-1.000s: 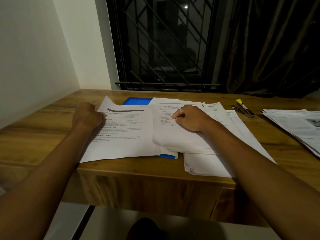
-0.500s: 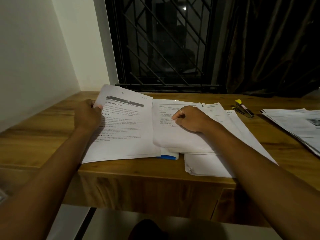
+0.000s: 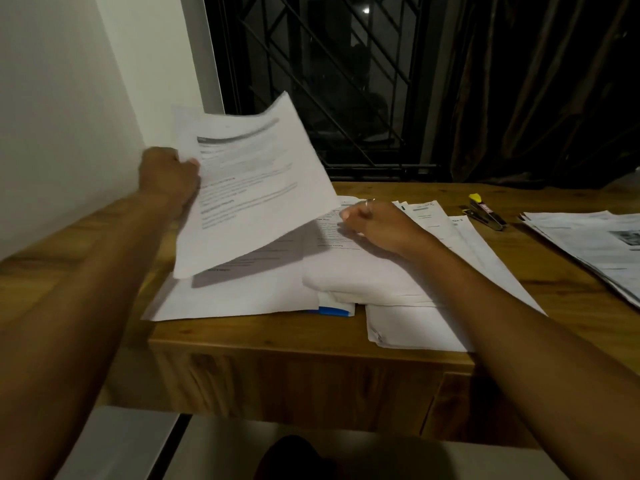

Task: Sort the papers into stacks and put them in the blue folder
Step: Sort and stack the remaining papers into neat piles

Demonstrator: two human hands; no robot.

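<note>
Broadly, I see a long wooden desk (image 3: 540, 271) with a warm, streaked grain, set against a dark window with a diagonal metal grille (image 3: 329, 81) and a heavy curtain (image 3: 536, 91) on the right. White printed papers cover the middle of it. One flat stack (image 3: 242, 296) lies on the left. A thicker, curling stack (image 3: 363, 278) partly overlaps its right edge. More sheets (image 3: 415, 330) fan out beneath toward the desk's front edge. A separate pile of printed pages (image 3: 588, 247) sits well apart at the far right.

My left hand (image 3: 166, 174) grips one printed sheet (image 3: 256, 188) by its left edge, thumb on top, holding it tilted above the left stack; the text on it is motion-blurred. My right hand (image 3: 377, 226) rests on the thicker stack with its fingers curled tight. I cannot tell whether it pinches a page.

The blue folder (image 3: 332, 310) lies under the papers, showing only as a thin blue strip at their near edge. A black stapler (image 3: 485, 214) with a yellow tip lies beyond the papers. A thin ring (image 3: 369, 202) glints on my right hand.
</note>
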